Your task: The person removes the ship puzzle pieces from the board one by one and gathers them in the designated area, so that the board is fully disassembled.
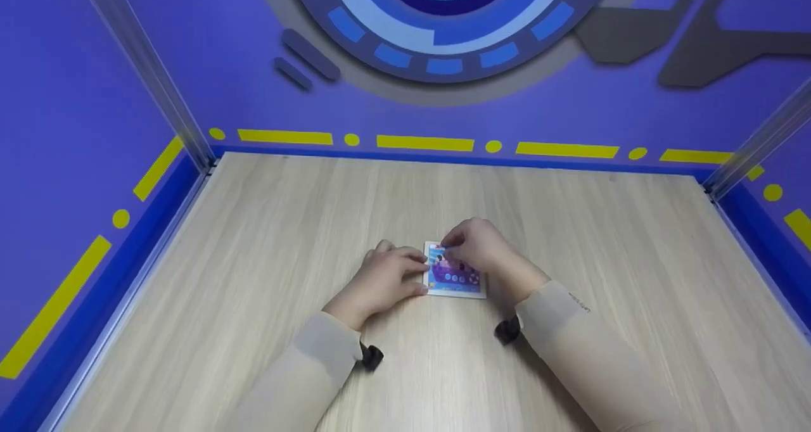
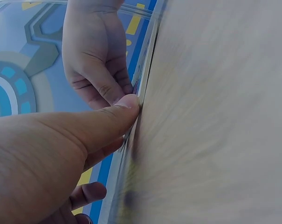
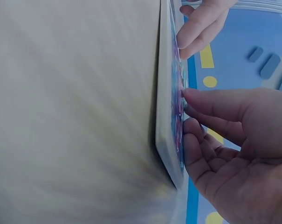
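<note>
While the left hand (image 1: 385, 279), fingers relaxed, touches the board (image 1: 455, 280), the right hand (image 1: 479, 246) bends over it (finger grip indeterminable).

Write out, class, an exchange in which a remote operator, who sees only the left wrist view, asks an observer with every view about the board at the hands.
Operator: What is the left hand touching?
Observer: The left edge of a white-bordered picture board, by the head view.
Operator: Which colours are printed on it?
Observer: Mostly purple and blue.
Operator: Where are the right hand's fingertips?
Observer: At the printed face, in the right wrist view.
</note>
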Demonstrator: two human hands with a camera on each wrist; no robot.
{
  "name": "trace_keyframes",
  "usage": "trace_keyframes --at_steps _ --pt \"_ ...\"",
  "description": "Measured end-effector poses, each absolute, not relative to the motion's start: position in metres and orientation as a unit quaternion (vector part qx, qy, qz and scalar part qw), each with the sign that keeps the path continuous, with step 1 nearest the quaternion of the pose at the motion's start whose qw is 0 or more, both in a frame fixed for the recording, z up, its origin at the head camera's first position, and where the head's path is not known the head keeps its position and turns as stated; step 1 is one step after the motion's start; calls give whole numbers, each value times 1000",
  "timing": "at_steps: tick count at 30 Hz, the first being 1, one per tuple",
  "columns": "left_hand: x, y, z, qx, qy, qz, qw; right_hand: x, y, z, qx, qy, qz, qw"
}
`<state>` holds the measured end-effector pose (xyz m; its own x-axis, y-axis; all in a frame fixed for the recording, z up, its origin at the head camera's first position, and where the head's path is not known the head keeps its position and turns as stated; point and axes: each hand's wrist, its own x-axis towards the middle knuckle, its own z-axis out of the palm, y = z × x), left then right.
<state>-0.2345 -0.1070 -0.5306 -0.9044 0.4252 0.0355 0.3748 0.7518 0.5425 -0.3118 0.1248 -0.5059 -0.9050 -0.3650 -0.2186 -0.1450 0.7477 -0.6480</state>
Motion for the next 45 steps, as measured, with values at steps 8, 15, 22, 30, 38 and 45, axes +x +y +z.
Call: trace_keyframes --at_steps 8,15,22,30,38,45 --pt "-234 -108 -530 215 935 280 45 -316 124 -507 -132 919 -335 160" --pt "-234 -107 -530 214 933 288 44 -317 123 -510 -125 918 -342 156" --pt "-234 -106 -531 216 936 276 42 -318 122 -510 -117 918 -344 160" --pt "-234 -106 -529 214 935 278 45 -319 122 -509 -119 921 -338 154" --pt "-235 -106 -530 215 936 275 45 -319 123 -511 -131 922 -336 141" --pt "-234 -106 -529 213 939 265 51 -319 124 -511 -143 922 -332 142"
